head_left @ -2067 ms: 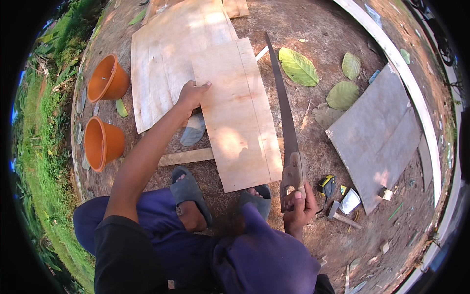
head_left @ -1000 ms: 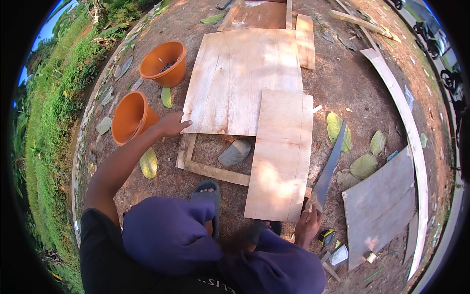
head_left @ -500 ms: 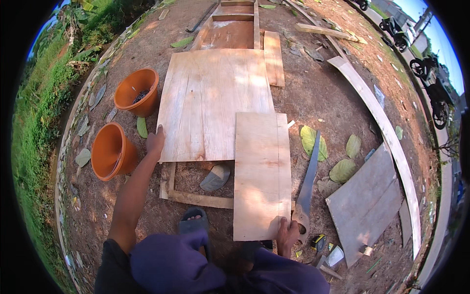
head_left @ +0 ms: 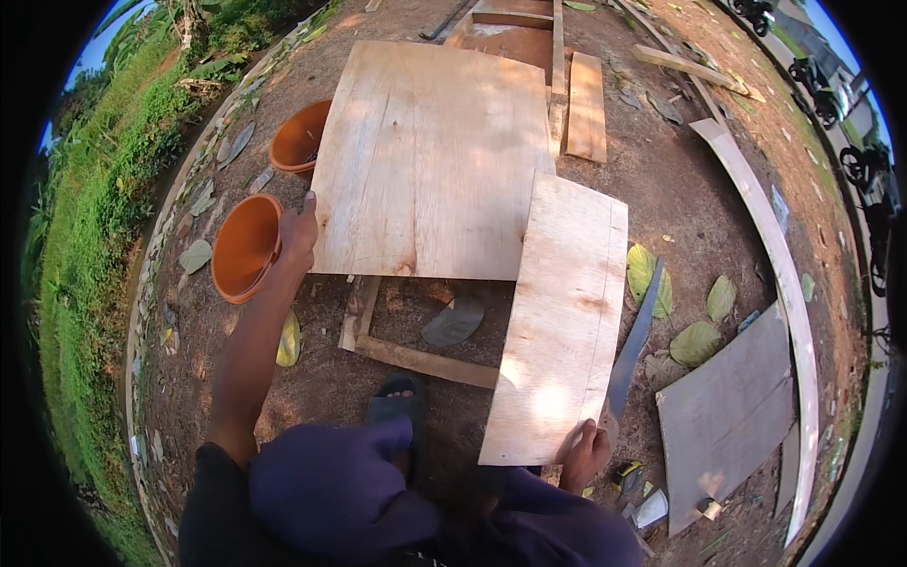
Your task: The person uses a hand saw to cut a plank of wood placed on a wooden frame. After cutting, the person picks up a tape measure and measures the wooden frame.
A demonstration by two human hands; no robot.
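Note:
My left hand [head_left: 298,231] grips the left edge of a large pale plywood sheet [head_left: 425,161], near its lower corner. My right hand [head_left: 589,444] is closed on the lower right edge of a narrower plywood panel [head_left: 557,283] with a pencil line down its right side; this panel overlaps the large sheet's right part. A wooden frame [head_left: 430,361] shows beneath the sheets. A handsaw [head_left: 635,348] lies just right of the narrow panel, its handle mostly hidden by my hand and the panel's corner.
Two orange buckets [head_left: 241,248] stand at left. At right lie a grey board [head_left: 723,416], a long curved white plank [head_left: 789,293], a tape measure [head_left: 627,477], a white cup [head_left: 650,507] and leaves [head_left: 697,345]. Timber frames [head_left: 510,38] lie ahead. Motorbikes [head_left: 855,165] stand at the far right.
My right hand has let go of the saw and taken hold of the narrow panel. My left hand moved from that panel to the large sheet, which now looks raised, covering more of the rear bucket.

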